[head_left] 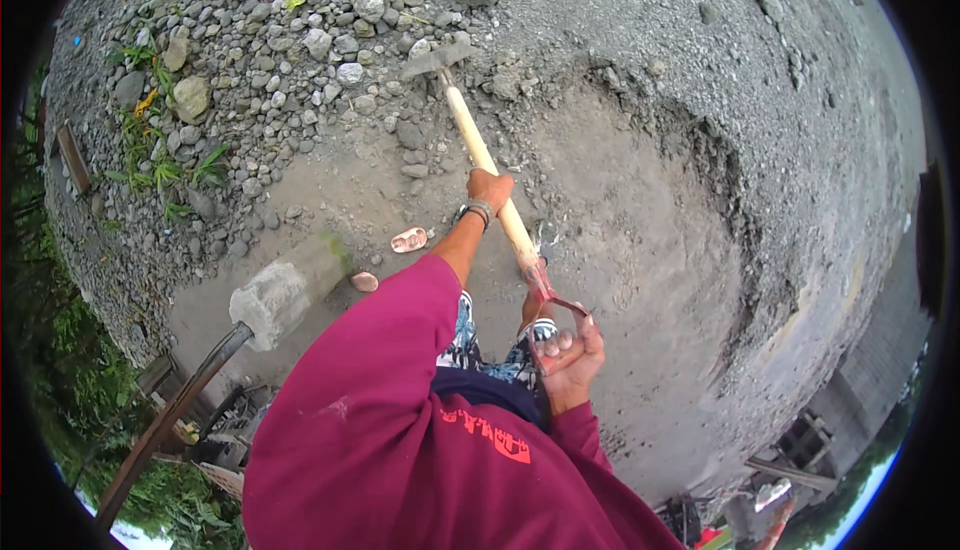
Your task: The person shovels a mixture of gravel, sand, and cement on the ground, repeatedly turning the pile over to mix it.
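A shovel slants across the middle of the view, with a pale wooden shaft (470, 130) and a red D-shaped handle (541, 286). My left hand (490, 189) is wrapped round the shaft about midway, a bracelet on its wrist. Lower down, my right hand (572, 358) is closed on the grip of the handle, close to my body. At the far end the grey metal blade (437, 61) rests at the border between loose stones and finer gravel. It shows almost edge-on, and I cannot tell how deep it sits.
Loose stones (318, 45) spread at the upper left. A gravel bank (740, 60) curves round the right of a scraped hollow (640, 220). Left of my legs lie a slipper (408, 240) and a concrete block (270, 302). A curved dark bar (170, 420) stands lower left.
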`<state>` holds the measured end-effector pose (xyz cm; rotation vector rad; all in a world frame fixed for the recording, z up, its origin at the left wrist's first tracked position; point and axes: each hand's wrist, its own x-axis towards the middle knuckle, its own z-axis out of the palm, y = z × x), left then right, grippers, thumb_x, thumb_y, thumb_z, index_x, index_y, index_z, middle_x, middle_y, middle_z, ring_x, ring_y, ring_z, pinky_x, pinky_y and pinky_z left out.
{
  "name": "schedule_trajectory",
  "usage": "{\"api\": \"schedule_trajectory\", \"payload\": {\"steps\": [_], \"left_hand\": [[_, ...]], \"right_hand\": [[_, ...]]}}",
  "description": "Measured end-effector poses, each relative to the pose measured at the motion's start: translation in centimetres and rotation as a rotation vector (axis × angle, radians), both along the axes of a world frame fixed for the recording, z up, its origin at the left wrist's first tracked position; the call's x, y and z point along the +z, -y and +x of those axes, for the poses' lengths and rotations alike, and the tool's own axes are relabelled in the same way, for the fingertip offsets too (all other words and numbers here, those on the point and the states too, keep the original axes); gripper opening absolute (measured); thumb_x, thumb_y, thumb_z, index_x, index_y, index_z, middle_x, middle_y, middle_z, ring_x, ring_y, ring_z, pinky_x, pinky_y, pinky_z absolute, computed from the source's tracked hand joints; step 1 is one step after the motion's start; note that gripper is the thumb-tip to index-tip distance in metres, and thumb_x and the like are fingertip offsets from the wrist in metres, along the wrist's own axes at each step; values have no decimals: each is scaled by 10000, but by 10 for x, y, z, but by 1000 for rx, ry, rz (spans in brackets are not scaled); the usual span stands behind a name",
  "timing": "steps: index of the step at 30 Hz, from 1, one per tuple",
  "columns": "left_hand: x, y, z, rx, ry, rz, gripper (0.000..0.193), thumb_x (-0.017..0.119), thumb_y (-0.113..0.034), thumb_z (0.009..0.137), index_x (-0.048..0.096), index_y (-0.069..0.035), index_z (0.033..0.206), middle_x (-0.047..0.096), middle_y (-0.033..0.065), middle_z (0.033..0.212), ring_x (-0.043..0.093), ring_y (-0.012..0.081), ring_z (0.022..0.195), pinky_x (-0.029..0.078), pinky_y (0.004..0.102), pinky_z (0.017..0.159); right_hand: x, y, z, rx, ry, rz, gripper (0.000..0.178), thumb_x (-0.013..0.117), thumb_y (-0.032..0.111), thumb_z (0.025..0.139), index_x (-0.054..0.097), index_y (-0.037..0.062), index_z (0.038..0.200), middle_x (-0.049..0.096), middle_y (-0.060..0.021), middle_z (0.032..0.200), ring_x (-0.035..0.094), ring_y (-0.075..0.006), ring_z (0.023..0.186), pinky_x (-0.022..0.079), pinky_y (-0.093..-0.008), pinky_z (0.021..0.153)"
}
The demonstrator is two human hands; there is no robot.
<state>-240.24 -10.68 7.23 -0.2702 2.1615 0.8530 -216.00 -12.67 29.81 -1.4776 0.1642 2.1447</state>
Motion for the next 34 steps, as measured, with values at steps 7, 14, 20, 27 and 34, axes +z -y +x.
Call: {"api": "schedule_trajectory", "payload": {"steps": [7, 14, 20, 27, 34], "left_hand": [[2, 71, 43, -251, 67, -130, 380, 630, -171, 674, 600, 157, 864, 649, 301, 865, 681, 350, 801, 549, 406, 703], [83, 127, 80, -389, 228, -153, 497, 637, -226, 687, 537, 146, 1001, 618, 306, 896, 652, 380, 828, 520, 397, 713], [6, 130, 52, -182, 109, 11, 326, 609, -196, 712, 583, 126, 753, 615, 168, 639, 633, 285, 559, 496, 395, 500], [-10, 98, 17, -187, 107, -47, 389, 644, -195, 667, 614, 143, 856, 655, 261, 784, 678, 361, 745, 547, 419, 627], [102, 144, 96, -376, 227, -19, 533, 664, -243, 711, 551, -57, 1198, 673, 192, 920, 673, 346, 819, 527, 457, 758]], "right_hand": [[0, 104, 32, -130, 119, -141, 369, 561, 334, 870, 580, 38, 1091, 494, -10, 527, 477, -186, 419, 449, -349, 442], [77, 138, 61, -74, 183, -126, 344, 525, 359, 893, 593, 66, 1059, 503, -13, 510, 500, -194, 429, 460, -364, 465], [31, 142, 36, -144, 107, -38, 294, 514, 330, 903, 583, 53, 974, 526, -35, 529, 516, -205, 438, 466, -363, 451], [-6, 121, -5, -137, 264, -151, 217, 565, 253, 870, 563, 41, 915, 463, -25, 512, 490, -193, 420, 440, -332, 403], [71, 161, 78, -44, 346, -44, 274, 557, 290, 871, 576, 27, 945, 543, -55, 549, 540, -205, 439, 505, -350, 418]]}}
